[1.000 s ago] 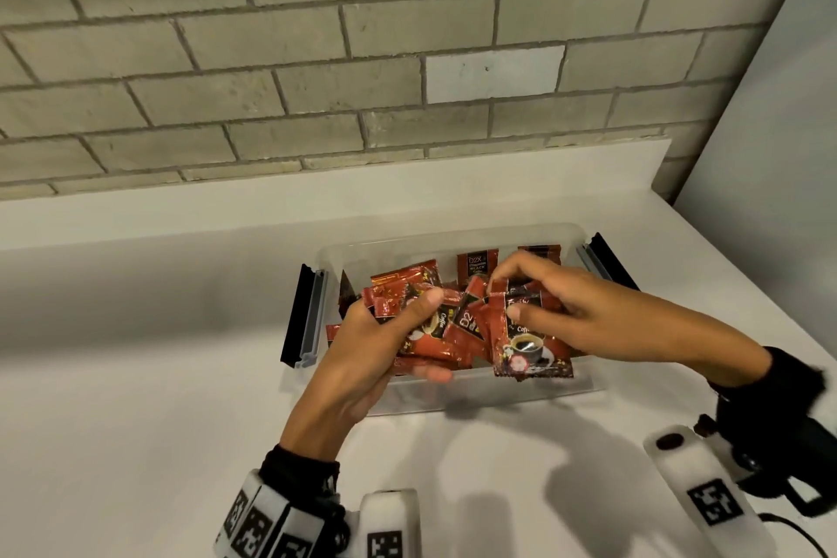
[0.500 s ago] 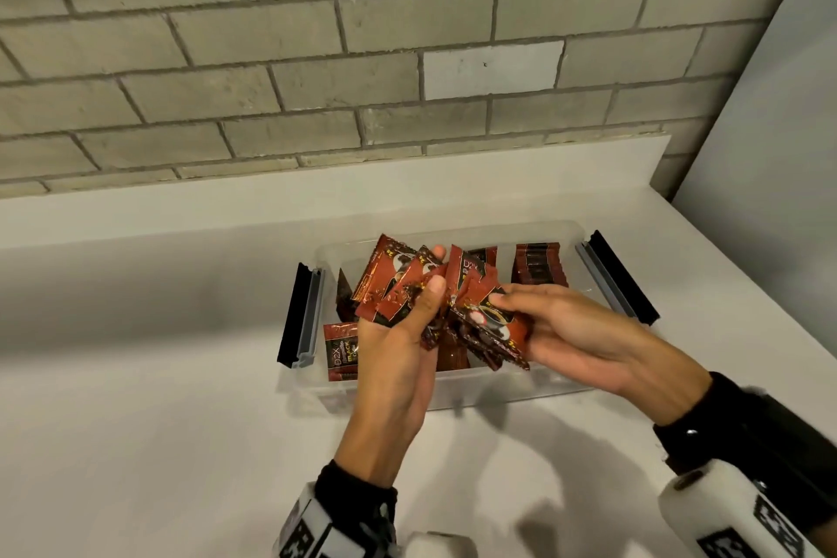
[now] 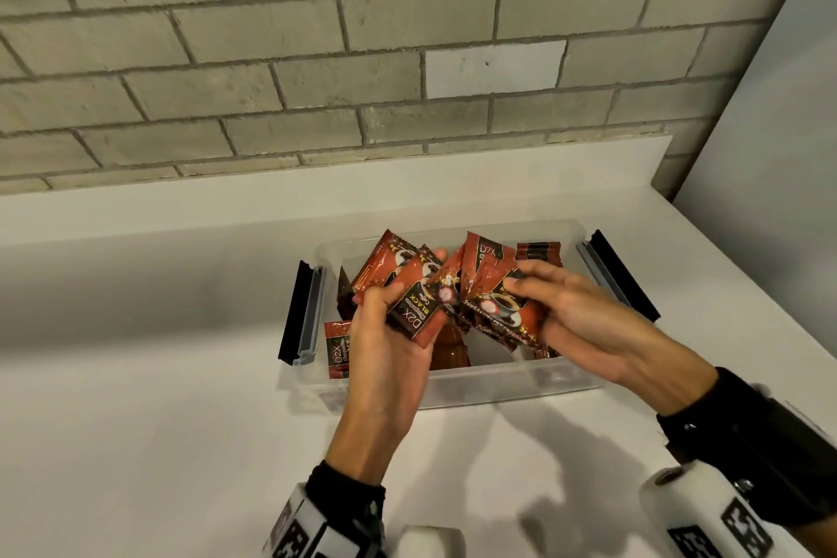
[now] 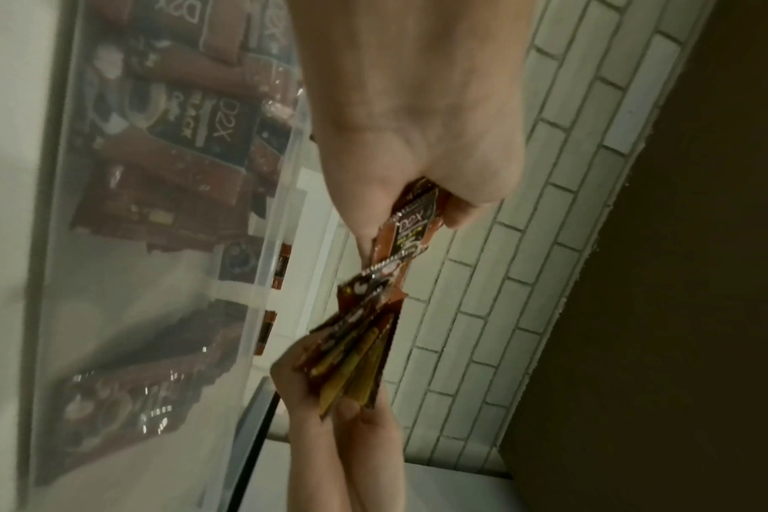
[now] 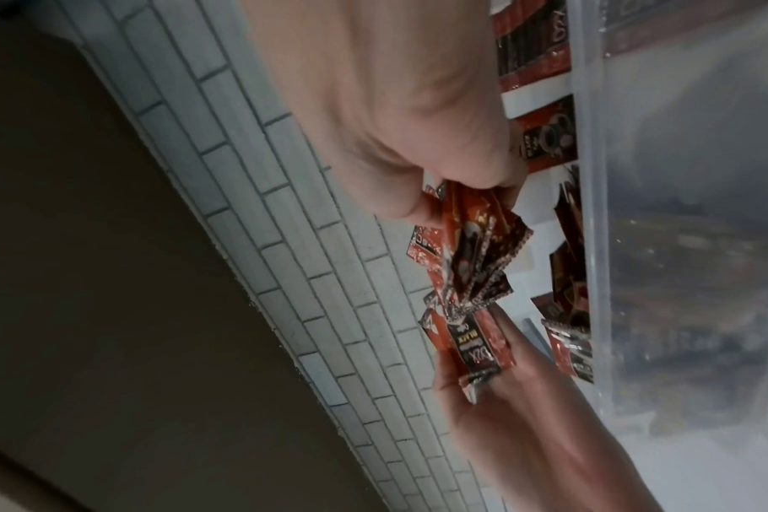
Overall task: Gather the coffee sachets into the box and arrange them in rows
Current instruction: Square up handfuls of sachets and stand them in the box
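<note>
A clear plastic box (image 3: 512, 385) stands on the white counter with red coffee sachets inside, one flat at its left end (image 3: 339, 349) and a stacked row at the back right (image 3: 538, 253). Above the box my left hand (image 3: 398, 322) grips a fanned bunch of red sachets (image 3: 419, 304), thumb on top. My right hand (image 3: 543, 308) pinches another bunch of sachets (image 3: 498, 308) beside it; the two bunches touch. The left wrist view shows the left-hand sachets (image 4: 410, 225) edge on, and the right wrist view shows the right-hand bunch (image 5: 474, 242).
The box has black and grey latch handles at its left (image 3: 303, 317) and right (image 3: 616, 281) ends. A grey brick wall (image 3: 362, 59) rises behind the counter's white upstand. A pale wall panel (image 3: 770, 150) closes the right side.
Both hands have lifted bunches of sachets out of the box and brought them together above it. The row at the back right has come into view.
</note>
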### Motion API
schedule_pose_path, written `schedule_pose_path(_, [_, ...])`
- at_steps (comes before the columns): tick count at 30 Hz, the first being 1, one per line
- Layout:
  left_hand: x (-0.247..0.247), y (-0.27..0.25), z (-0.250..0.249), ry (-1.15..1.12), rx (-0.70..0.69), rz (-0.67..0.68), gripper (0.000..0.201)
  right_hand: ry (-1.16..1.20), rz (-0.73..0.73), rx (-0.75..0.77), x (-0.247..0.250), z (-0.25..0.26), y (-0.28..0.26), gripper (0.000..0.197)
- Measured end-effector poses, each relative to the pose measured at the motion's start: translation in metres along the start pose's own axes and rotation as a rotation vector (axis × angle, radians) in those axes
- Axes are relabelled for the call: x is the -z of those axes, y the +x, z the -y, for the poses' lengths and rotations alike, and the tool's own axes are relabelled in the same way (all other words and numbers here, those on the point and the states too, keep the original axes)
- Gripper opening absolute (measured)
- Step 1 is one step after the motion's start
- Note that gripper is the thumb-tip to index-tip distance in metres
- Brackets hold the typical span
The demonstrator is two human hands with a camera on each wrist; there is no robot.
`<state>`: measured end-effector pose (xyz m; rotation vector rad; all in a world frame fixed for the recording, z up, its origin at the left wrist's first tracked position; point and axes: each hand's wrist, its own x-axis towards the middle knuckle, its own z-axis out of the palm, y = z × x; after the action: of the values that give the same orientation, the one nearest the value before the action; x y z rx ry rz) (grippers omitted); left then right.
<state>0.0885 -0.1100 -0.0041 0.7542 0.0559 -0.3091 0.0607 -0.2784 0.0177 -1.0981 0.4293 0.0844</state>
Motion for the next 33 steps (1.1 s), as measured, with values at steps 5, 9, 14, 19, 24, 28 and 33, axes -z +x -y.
schedule_pose_path(5, [0.004, 0.003, -0.002, 0.226, -0.067, 0.028, 0.015, -0.318, 0.037, 0.14, 0.004, 0.016, -0.007, 0.026])
schedule_pose_path(9, [0.004, 0.004, -0.007, 0.438, -0.083, 0.041, 0.029, -0.727, 0.096, 0.288, 0.004, 0.029, -0.014, 0.026])
schedule_pose_path(14, [0.002, 0.004, -0.006, 0.562, -0.027, 0.09, 0.041, -0.923, 0.224, 0.357, -0.002, 0.036, -0.017, 0.022])
schedule_pose_path(19, [0.005, 0.003, -0.012, 0.509, 0.108, 0.202, 0.018, -0.953, 0.224, 0.351, 0.0, 0.036, -0.013, 0.024])
schedule_pose_path(24, [0.011, 0.001, -0.017, 0.498, 0.168, 0.312, 0.037, -0.892, 0.246, 0.329, 0.005, 0.036, -0.01, 0.024])
schedule_pose_path(28, [0.011, 0.0, -0.015, 0.508, 0.141, 0.314, 0.034, -0.81, 0.238, 0.294, 0.009, 0.031, -0.008, 0.023])
schedule_pose_path(33, [0.011, 0.001, -0.013, 0.571, 0.094, 0.296, 0.045, -0.722, 0.213, 0.269, 0.012, 0.026, -0.006, 0.023])
